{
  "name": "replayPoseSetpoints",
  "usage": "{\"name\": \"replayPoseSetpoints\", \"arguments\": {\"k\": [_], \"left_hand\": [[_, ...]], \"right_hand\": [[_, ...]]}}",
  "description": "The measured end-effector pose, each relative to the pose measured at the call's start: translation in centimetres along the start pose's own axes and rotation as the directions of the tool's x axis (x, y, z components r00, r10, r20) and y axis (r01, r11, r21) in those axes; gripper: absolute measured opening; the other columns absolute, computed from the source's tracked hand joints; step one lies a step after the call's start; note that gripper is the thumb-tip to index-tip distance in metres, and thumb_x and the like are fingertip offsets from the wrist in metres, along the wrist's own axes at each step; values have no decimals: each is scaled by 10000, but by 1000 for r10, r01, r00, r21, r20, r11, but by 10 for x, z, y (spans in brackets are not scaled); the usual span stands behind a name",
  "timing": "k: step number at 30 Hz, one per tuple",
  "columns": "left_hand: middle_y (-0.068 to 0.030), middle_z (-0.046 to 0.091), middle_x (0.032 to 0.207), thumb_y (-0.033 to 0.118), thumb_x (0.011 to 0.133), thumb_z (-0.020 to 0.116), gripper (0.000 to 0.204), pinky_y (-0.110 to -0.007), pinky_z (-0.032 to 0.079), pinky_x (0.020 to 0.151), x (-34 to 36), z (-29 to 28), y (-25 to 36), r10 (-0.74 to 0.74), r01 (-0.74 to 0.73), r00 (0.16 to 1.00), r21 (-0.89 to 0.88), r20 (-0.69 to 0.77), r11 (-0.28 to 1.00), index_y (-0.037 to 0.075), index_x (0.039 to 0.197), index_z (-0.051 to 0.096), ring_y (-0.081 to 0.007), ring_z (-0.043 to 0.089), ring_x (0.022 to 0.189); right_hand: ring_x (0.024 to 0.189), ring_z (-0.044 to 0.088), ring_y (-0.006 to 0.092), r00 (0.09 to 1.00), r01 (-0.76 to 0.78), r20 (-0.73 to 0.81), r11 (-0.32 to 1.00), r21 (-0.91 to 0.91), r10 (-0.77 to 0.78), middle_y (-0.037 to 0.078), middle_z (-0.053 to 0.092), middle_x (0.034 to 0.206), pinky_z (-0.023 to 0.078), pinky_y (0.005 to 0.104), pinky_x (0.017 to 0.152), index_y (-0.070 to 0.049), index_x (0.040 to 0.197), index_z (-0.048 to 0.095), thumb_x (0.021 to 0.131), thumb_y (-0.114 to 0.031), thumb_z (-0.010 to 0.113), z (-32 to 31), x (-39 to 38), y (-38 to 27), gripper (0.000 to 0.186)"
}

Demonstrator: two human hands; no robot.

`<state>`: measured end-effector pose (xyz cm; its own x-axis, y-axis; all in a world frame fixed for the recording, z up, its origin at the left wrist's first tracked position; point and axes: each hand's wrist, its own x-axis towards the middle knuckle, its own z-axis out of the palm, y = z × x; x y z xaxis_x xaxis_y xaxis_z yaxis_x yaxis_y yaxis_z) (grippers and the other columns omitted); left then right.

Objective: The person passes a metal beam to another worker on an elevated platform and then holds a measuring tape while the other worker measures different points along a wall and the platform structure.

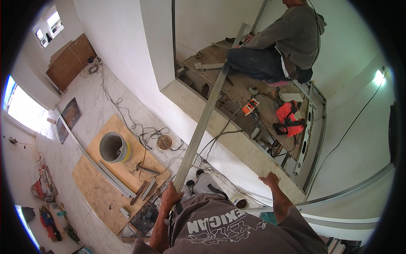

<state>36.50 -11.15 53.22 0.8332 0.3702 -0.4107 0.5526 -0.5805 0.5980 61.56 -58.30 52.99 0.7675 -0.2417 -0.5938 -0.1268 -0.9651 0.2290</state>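
Note:
My left hand (171,196) is wrapped round the near end of a long grey metal channel (198,133). The channel slants up and away across the pale ledge (226,131), its far part beside another person (275,46) who sits on a wooden platform (207,78). That person's hands are close to the channel's far end. At the ledge's near right part, my right hand (270,180) has its fingers curled in against the ledge; whether it grips anything is hidden.
On the platform lie an orange tool (251,106), a red and black bag (291,118) and a spirit level (303,144). Lower left, a bucket (115,147) and a hammer (147,169) rest on a plywood sheet (91,173). Cables (129,120) trail over the tiles.

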Motion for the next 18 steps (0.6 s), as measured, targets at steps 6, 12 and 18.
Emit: {"name": "replayPoseSetpoints", "arguments": {"k": [6, 12, 18], "left_hand": [[-287, 616, 921, 343, 655, 764, 677, -474, 484, 752, 0, 1, -1, 7, -7, 1000, -3, -6, 1000, -24, 1090, 399, -437, 612, 881], [-285, 617, 923, 341, 653, 764, 680, -474, 485, 753, 0, 0, 0, -2, 2, 1000, 0, 0, 1000, -28, 1093, 399, -437, 612, 880], [-293, 608, 927, 325, 650, 776, 674, -474, 481, 757, -1, -1, 2, -5, 5, 1000, -10, 0, 1000, -27, 1086, 402, -443, 607, 885]], "right_hand": [[1068, 607, 296, 1000, 2, -7, 1000, 12, -2, 201, 601, 1175, 494, 388, 858, 76, 1368, 325, 676, -673, 665, -1, -2, -1, 1075], [1058, 605, 308, 999, 2, -42, 999, 43, 0, 202, 608, 1148, 489, 401, 854, 68, 1268, 417, 662, -650, 691, 1, -3, -1, 979], [1081, 599, 299, 1000, 9, 0, 1000, 14, -9, 206, 592, 1187, 492, 386, 861, 85, 1376, 303, 673, -677, 662, 0, 0, 0, 1097]]}}
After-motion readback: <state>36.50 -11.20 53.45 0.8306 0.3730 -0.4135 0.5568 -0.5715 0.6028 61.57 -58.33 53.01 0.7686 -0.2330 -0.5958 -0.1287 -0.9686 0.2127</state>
